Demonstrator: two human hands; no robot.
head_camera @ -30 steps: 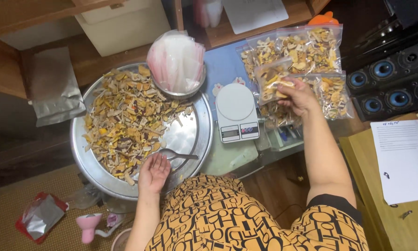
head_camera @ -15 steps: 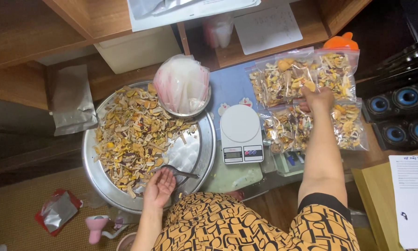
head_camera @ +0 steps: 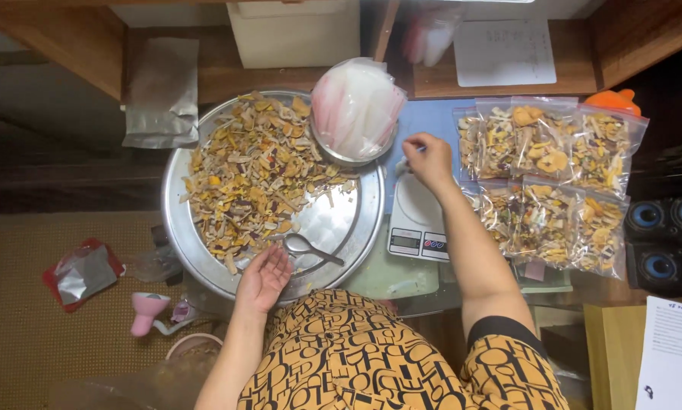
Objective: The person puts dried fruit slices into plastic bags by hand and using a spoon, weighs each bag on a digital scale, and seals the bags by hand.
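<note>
- Just ahead of my right hand, and a little to its left, stands the metal bowl stuffed with clear empty pouches; that hand is far nearer to them than the other.
- My right hand hovers above the far edge of the white kitchen scale, fingers pinched narrow on something small and pale; I cannot tell what it is.
- The pouches stand roughly upright in the bowl, their long axis running away from me and fanning outward.
- To the right of the right hand lie the filled bags of dried mix, flat in two rows, just beside my wrist.
- My left hand rests palm up, fingers loosely open and holding nothing, on the near rim of the big round tray.
- Just right of those fingers lies a metal spoon, its handle pointing right and slightly toward me.
- Beyond the left hand, the loose dried pieces cover the tray's far half.
</note>
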